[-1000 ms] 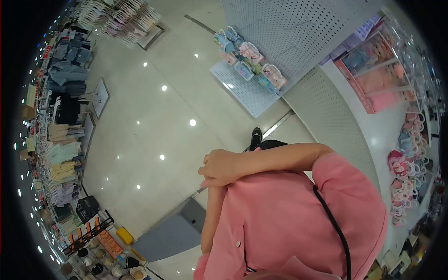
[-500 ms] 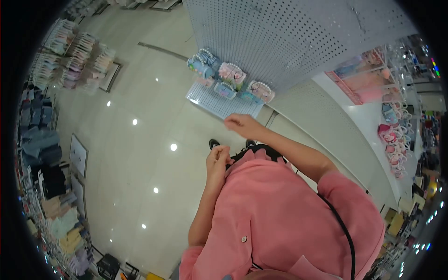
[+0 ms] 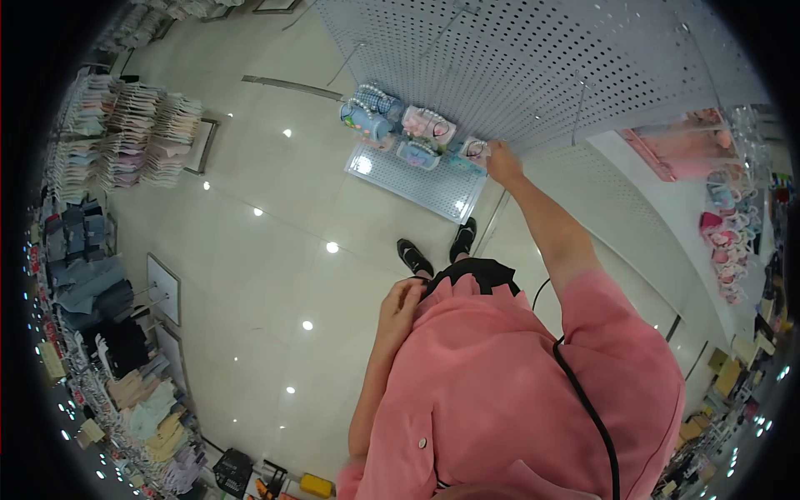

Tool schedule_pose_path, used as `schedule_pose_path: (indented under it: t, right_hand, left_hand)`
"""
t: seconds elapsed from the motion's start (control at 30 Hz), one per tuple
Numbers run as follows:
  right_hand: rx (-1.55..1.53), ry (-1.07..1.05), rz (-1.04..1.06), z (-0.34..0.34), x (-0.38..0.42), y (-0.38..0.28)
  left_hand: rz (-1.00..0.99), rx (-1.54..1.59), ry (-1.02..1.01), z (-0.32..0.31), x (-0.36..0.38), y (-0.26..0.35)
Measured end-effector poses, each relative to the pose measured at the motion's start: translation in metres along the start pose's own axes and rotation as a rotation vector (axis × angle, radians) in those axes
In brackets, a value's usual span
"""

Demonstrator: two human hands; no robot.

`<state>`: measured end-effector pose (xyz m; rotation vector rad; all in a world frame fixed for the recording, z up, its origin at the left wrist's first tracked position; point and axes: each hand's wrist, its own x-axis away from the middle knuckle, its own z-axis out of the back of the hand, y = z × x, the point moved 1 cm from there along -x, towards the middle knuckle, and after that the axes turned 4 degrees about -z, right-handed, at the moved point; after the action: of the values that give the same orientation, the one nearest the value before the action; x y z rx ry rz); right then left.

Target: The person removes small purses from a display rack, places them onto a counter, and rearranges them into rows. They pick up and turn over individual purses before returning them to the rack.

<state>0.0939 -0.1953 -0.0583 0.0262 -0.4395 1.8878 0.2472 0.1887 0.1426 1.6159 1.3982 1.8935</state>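
My right hand (image 3: pixel 503 162) reaches out to the display and closes at the right edge of a small pink bag (image 3: pixel 475 150) with a beaded handle; some of its fingertips are hidden. Beside that bag hang other small bags: a pink one (image 3: pixel 429 125), a light blue one (image 3: pixel 418 155) and a rounded blue one (image 3: pixel 367 122), with pearl-like beaded handles. They are in front of a perforated panel (image 3: pixel 517 58). My left hand (image 3: pixel 400 304) is at my waist by the shirt hem, fingers loosely bent, with nothing visible in it.
Below the bags juts a perforated metal shelf (image 3: pixel 417 185), close to my shoes (image 3: pixel 414 257). Bare hooks (image 3: pixel 579 108) stick out of the panel. At right, hair accessories (image 3: pixel 727 250) hang by a white shelf. Clothes racks (image 3: pixel 87 283) line the left side, beyond the tiled floor (image 3: pixel 275 275).
My right hand has moved forward and right, from in front of the shelf to the rightmost pink bag. My left hand has stayed near my waist. The view has shifted slightly.
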Motion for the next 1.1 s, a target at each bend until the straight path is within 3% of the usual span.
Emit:
schedule_pose_path:
  t: [0.07,0.2,0.33,0.47,0.53,0.63,0.83,1.0,1.1]
  right_hand:
    - [0.039,-0.001,0.047,-0.004,-0.004,0.003]
    - [0.090,-0.060,0.026,0.003,-0.021,0.005]
    - [0.141,-0.110,0.002,-0.001,-0.035,0.014]
    - [0.024,-0.107,0.025,-0.031,-0.041,0.038]
    - [0.083,-0.137,0.101,-0.011,-0.023,0.035]
    - [0.023,0.001,0.306,0.015,0.009,0.038]
    - [-0.113,0.033,0.376,0.025,0.068,0.038]
    - [-0.083,-0.030,0.275,-0.003,0.142,0.043]
    - [-0.134,0.004,0.079,-0.016,0.199,0.046]
  left_hand:
    - [0.054,0.002,-0.138,-0.008,-0.020,-0.010]
    - [0.498,0.073,-0.299,-0.026,-0.067,-0.061]
    - [0.554,-0.145,-0.580,-0.036,-0.101,-0.106]
    - [0.572,-0.284,-0.679,-0.062,-0.119,-0.097]
    - [0.572,-0.327,-0.703,-0.076,-0.127,-0.087]
    - [0.567,-0.392,-0.744,-0.090,-0.136,-0.078]
    - [0.476,-0.694,-0.833,-0.106,-0.160,-0.062]
    - [0.315,-1.070,-1.033,-0.113,-0.169,-0.058]
    - [0.234,-1.141,-1.239,-0.115,-0.161,-0.060]
